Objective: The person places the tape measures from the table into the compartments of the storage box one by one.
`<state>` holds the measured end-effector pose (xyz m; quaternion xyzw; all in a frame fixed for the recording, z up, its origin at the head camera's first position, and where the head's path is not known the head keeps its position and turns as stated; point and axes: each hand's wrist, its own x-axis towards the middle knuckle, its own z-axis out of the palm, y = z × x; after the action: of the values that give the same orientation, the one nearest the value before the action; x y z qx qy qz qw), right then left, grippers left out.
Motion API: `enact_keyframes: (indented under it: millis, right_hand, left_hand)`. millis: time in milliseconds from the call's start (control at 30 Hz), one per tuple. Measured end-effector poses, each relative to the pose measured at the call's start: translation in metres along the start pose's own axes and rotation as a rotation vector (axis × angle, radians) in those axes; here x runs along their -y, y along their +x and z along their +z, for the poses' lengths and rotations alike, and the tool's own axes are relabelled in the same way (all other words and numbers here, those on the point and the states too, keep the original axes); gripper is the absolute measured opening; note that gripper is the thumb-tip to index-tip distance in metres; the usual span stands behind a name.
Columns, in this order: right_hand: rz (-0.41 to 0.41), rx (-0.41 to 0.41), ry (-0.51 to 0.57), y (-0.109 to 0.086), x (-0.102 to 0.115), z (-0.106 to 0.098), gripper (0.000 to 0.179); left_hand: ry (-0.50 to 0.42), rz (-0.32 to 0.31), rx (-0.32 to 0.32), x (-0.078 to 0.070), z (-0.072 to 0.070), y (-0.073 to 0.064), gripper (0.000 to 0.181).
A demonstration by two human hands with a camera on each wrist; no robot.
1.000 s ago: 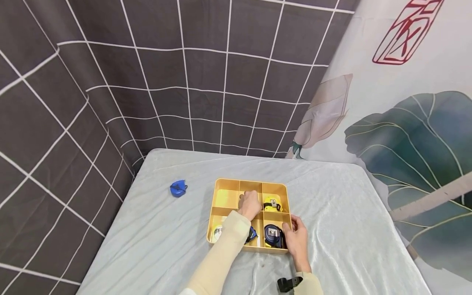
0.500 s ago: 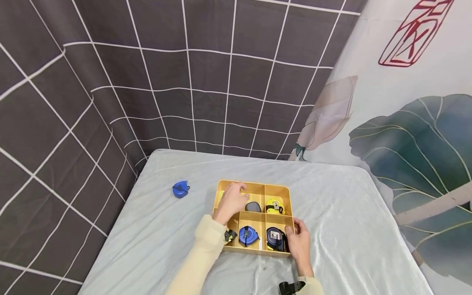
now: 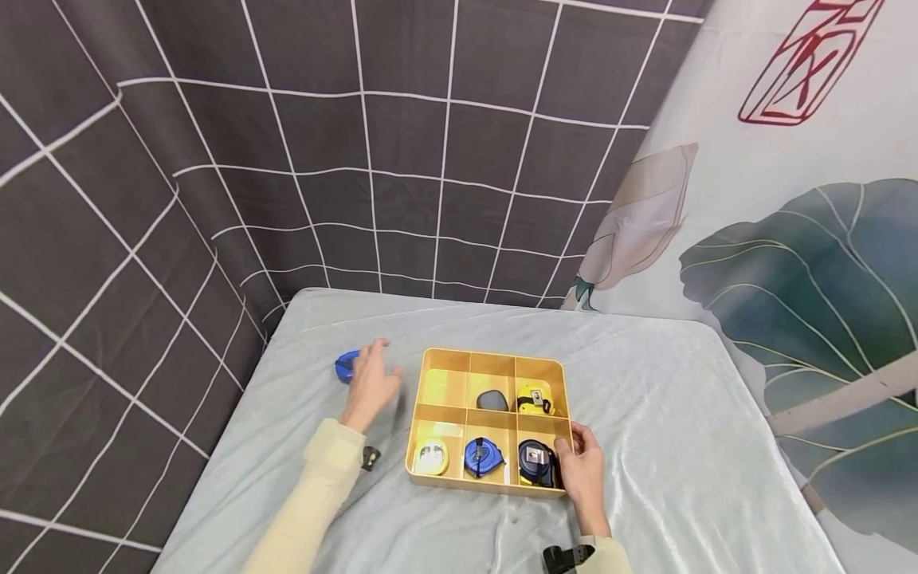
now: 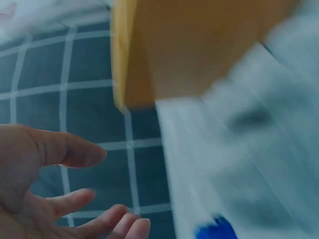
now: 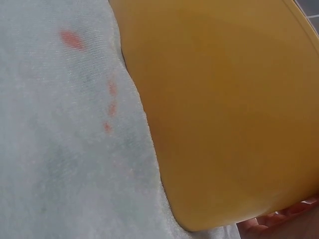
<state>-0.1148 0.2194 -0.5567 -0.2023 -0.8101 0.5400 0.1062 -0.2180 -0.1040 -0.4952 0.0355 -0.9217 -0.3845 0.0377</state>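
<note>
On the cloth at left lies a blue tape measure, partly covered by my left hand. That hand has its fingers spread and holds nothing; in the left wrist view the thumb stands apart from the fingers. My right hand grips the right wall of a yellow divided box, thumb at the rim. Inside the box, the front row has a yellow-and-white round tape measure, a blue tape measure and a dark tape measure. Behind them are a grey rounded object and a yellow tape measure.
A pale cloth covers the table under everything. Dark gridded fabric hangs behind and at left. A white printed curtain with leaf and flower shapes hangs at right.
My left hand has risen out of the box's back middle compartment, exposing the grey rounded object, and moved left to the blue tape measure. My right hand stays at the box wall.
</note>
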Motion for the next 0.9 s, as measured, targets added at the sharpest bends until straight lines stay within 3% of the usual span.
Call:
enact_keyframes:
  millis: [200, 367, 567, 633, 700, 900]
  right_hand:
    - [0.006, 0.004, 0.001, 0.0, 0.001, -0.002, 0.035]
    - [0.01, 0.002, 0.009, -0.001, 0.001, -0.002, 0.034]
    - [0.01, 0.0, 0.008, -0.002, 0.002, -0.002, 0.035]
    - [0.012, 0.001, 0.005, -0.002, 0.002, -0.003, 0.035]
    - [0.006, 0.005, -0.004, -0.001, 0.003, -0.003, 0.035]
    - [0.005, 0.013, -0.012, 0.0, 0.001, -0.002, 0.034]
  left_hand:
    - [0.019, -0.06, -0.067, 0.047, -0.009, 0.015, 0.068]
    - [0.087, -0.091, -0.048, 0.073, -0.012, 0.024, 0.076]
    - [0.164, -0.199, 0.189, 0.08, -0.011, 0.033, 0.085]
    - [0.181, -0.226, 0.243, 0.08, -0.011, 0.035, 0.086]
    - [0.199, -0.218, 0.24, 0.08, -0.01, 0.038, 0.085]
    - [0.232, -0.155, 0.138, 0.08, -0.009, 0.043, 0.073]
